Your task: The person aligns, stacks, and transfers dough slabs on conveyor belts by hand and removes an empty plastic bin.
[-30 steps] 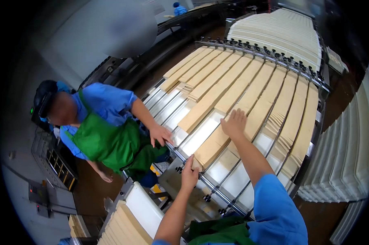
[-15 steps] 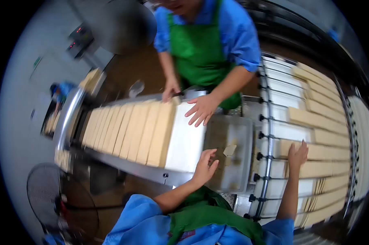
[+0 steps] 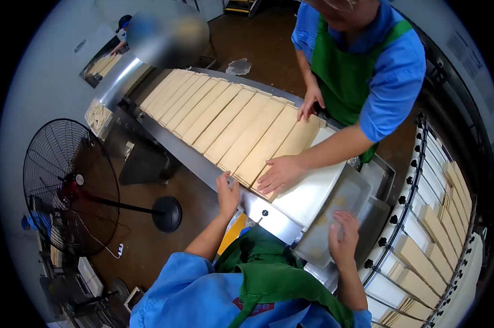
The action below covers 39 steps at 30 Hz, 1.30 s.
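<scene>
Beside the near edge of the white conveyor belt (image 3: pixel 307 203), my left hand (image 3: pixel 228 192) is raised with its fingers apart and nothing in it. Flat, pale dough-like sheets (image 3: pixel 246 128) lie side by side along that belt, the closest ones just beyond my left hand. My right hand (image 3: pixel 344 238) hovers over the side of a grey plastic bin (image 3: pixel 334 218), fingers apart and holding nothing. A co-worker's hand (image 3: pixel 282 174) rests on the last sheets at the belt's end, and the co-worker's other hand (image 3: pixel 311 101) is at the far edge.
A co-worker in a green apron (image 3: pixel 342 71) stands across the belt. On the right is a rack with lanes (image 3: pixel 391 290) of pale strips and black knobs. A black fan (image 3: pixel 72 186) stands at left; a steel roller machine (image 3: pixel 118 82) is at the belt's far end.
The view has swung from the laned rack to the conveyor belt. My right hand has left the strips on the rack, and my left hand is now beside the belt. The co-worker's hand has moved onto the sheets.
</scene>
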Motion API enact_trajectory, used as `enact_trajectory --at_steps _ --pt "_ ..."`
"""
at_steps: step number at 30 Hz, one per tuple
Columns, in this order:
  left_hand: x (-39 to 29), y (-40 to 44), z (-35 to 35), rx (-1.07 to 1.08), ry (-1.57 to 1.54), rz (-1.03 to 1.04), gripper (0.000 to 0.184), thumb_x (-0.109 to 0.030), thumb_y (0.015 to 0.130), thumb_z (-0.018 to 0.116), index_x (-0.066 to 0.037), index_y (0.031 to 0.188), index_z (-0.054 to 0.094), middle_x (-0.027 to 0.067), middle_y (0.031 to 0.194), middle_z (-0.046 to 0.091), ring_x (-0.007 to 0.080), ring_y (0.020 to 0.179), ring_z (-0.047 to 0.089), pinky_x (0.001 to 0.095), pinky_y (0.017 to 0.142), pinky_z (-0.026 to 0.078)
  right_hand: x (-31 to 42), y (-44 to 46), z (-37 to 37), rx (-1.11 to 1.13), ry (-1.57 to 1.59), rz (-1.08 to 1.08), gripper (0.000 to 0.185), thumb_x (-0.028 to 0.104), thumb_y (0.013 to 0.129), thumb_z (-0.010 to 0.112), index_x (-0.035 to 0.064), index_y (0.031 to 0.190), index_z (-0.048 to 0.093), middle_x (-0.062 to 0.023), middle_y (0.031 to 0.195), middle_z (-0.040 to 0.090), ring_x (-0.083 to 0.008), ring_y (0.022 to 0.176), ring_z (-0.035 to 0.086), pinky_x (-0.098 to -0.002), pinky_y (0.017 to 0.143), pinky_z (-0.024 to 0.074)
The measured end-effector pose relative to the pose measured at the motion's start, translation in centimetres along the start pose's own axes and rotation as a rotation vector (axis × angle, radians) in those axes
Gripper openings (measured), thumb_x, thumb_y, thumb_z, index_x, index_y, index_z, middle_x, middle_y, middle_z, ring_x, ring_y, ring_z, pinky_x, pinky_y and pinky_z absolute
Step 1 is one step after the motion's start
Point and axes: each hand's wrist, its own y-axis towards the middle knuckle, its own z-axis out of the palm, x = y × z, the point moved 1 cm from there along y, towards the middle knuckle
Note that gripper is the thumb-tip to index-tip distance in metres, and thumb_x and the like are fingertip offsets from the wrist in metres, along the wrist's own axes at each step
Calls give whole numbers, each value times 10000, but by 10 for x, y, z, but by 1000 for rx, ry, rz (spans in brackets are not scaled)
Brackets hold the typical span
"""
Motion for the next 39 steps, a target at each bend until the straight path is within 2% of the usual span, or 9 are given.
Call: enact_trajectory --at_steps 8,16,19,21,28,29,33,35,39 --pt "7 20 20 224 -8 67 378 -65 841 546 36 1195 463 249 1159 436 388 995 526 411 859 455 78 75 67 150 223 -183 142 -31 759 600 18 882 651 -124 931 660 -285 935 607 -370 853 449" --pt "-26 31 9 454 117 -7 498 -128 831 604 46 1258 416 268 1174 422 444 962 544 454 814 482 65 157 162 224 76 -302 171 112 799 617 20 941 644 -147 994 631 -324 983 565 -383 898 410" --pt "-26 34 8 508 123 16 601 -186 811 663 68 1275 377 267 1199 406 449 977 545 460 817 486 39 188 206 166 -279 -156 360 228 795 632 14 1084 604 -180 1193 541 -339 1144 467 -441 970 347" --pt "-33 40 5 565 102 -10 606 -193 810 667 65 1275 376 268 1206 399 448 981 544 461 826 484 17 210 232 344 -628 63 575 342 818 604 -16 1256 498 -190 1370 392 -338 1296 309 -493 1061 226" --pt "-21 47 6 694 -1 -26 652 -187 800 682 53 1299 339 260 1192 389 432 888 583 448 752 517 -50 278 284 349 -870 265 724 534 888 425 30 1402 354 -190 1482 267 -341 1381 180 -511 1113 78" --pt "-21 49 6 716 -3 -33 661 -189 797 686 51 1301 332 259 1179 391 432 871 584 454 738 517 -55 288 287 434 -861 331 744 577 897 353 81 1447 285 -227 1510 173 -357 1412 101 -517 1125 8" --pt "-24 53 6 734 39 66 705 -219 785 702 67 1284 295 278 1145 391 463 799 583 480 700 513 -58 306 289 416 -883 387 722 584 898 347 106 1437 309 -231 1483 236 -367 1386 167 -524 1115 47" --pt "-31 57 8 780 61 102 713 -240 784 705 74 1271 290 289 1146 389 475 785 581 487 694 512 -52 305 284 407 -812 464 646 569 900 373 136 1378 404 -226 1350 399 -368 1296 309 -500 1072 169" --pt "-54 58 6 877 201 0 758 -283 770 722 74 1277 286 300 1174 371 486 861 568 503 725 502 -59 289 250 350 -759 640 606 540 857 456 139 1312 440 -178 1229 445 -339 1177 413 -509 976 307"
